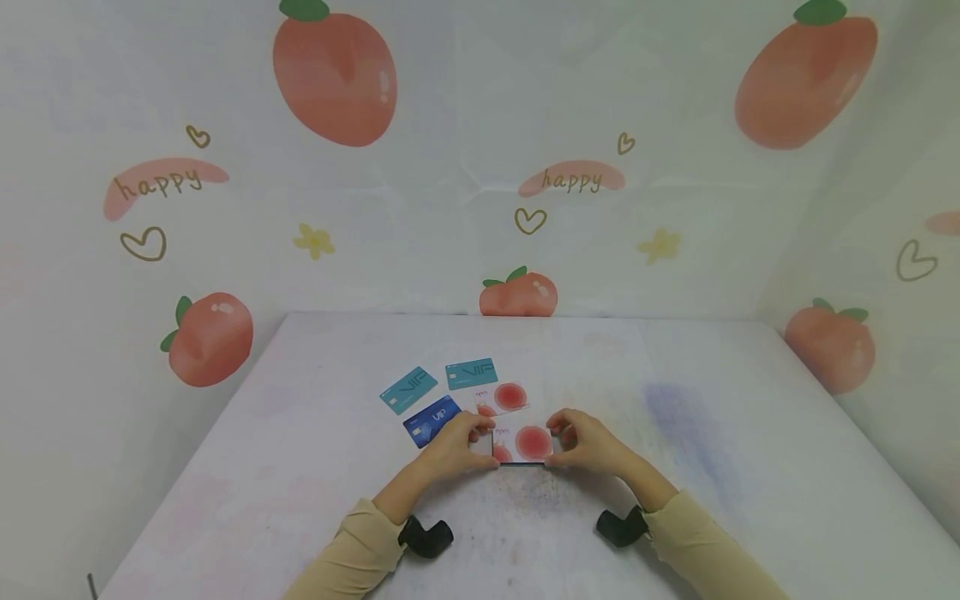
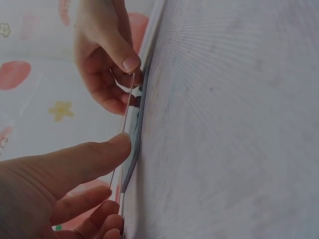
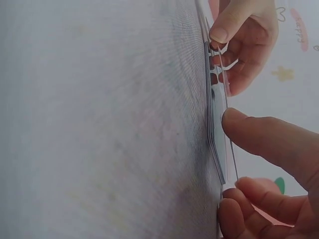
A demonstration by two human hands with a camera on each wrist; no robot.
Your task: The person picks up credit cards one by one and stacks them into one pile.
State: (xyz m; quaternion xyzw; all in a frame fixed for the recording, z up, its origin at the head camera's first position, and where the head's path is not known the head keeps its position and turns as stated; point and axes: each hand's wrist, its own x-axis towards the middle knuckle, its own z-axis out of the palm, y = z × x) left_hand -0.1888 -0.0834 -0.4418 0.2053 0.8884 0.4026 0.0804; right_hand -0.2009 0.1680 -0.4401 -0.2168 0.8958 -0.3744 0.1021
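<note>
A white card with red circles (image 1: 528, 444) is held level by its two short edges, between both hands. My left hand (image 1: 450, 446) pinches its left edge with thumb and fingers, and my right hand (image 1: 591, 443) pinches the right edge. Both wrist views show the card edge-on, a small gap above a thin stack of dark-edged cards (image 3: 210, 119) lying on the table. The left thumb (image 2: 117, 149) rests at the near corner of the held card. A similar white card with red circles (image 1: 510, 397) lies just behind the hands.
Two teal VIP cards (image 1: 408, 390) lie at the back left. Beside the left fingers is a dark blue VIP card (image 1: 429, 421). Black wrist mounts (image 1: 429, 537) sit at both cuffs. A peach-printed cloth (image 1: 450, 233) hangs behind the white table (image 1: 300, 500).
</note>
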